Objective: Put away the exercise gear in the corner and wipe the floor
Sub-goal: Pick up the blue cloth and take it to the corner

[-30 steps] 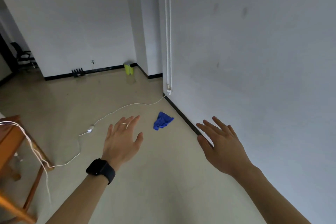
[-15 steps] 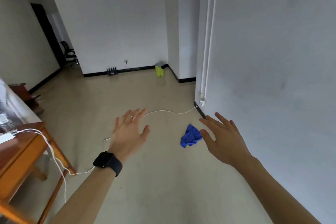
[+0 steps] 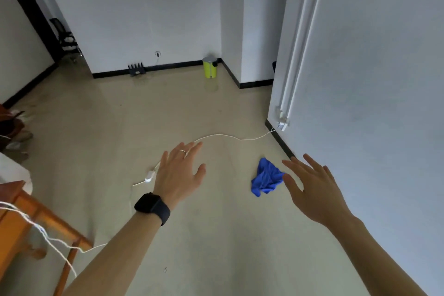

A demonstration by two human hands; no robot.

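A crumpled blue cloth lies on the beige floor close to the right wall. My right hand hovers just right of it with fingers spread, holding nothing; its thumb overlaps the cloth's right edge in the image. My left hand, with a ring and a black watch on the wrist, is stretched forward with straight fingers to the left of the cloth, also empty. No exercise gear is recognisable in view.
A white cable with an inline switch runs across the floor from the right wall. A wooden table stands at the lower left. A yellow-green bin and a black rack sit by the far wall.
The view has swung left and lifted, showing more of the far room. The cloth now appears closer to my right hand. Both hands stay spread and empty.
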